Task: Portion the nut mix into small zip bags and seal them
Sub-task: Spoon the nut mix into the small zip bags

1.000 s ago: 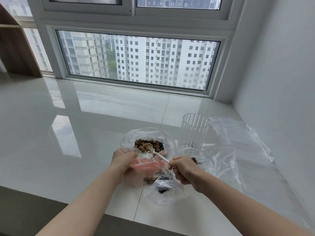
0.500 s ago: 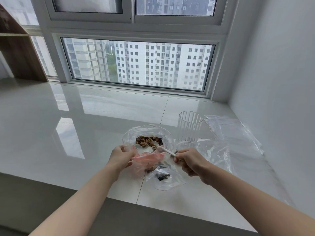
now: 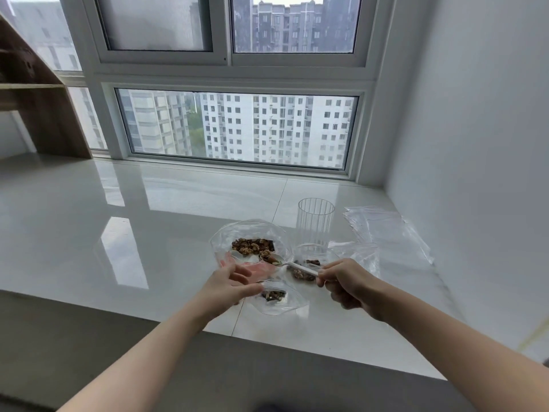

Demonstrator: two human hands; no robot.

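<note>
A: Grip noted: the right hand (image 3: 344,281) is curled round a white spoon (image 3: 292,265), whose loaded bowl is held over the mouth of the big bag (image 3: 252,233). The left hand (image 3: 228,282) is seen with fingers loosely spread; a small bag (image 3: 279,298) is touched at its edge, but whether it is pinched cannot be told.

B: Nut mix located?

A: Most is seen in the big bag, a little in the small bag just beside the left hand, and some in a second small bag (image 3: 306,270) under the spoon handle.

B: Advice for the step?

A: The small bag's mouth is best held wide and steady, and the spoon kept level until it is over the opening, then tipped low. Nuts would be scattered easily on so slick a surface. The zip track should be kept free of crumbs, or the seal may not be closed.

B: Surroundings?

A: A glossy white tiled worktop (image 3: 118,233) is recorded, with glare from the window (image 3: 237,129) behind. A ribbed clear cup (image 3: 315,224) is stood behind the bags, spare bags (image 3: 386,233) are laid by the right wall, and wooden shelving (image 3: 35,99) is seen far left.
</note>
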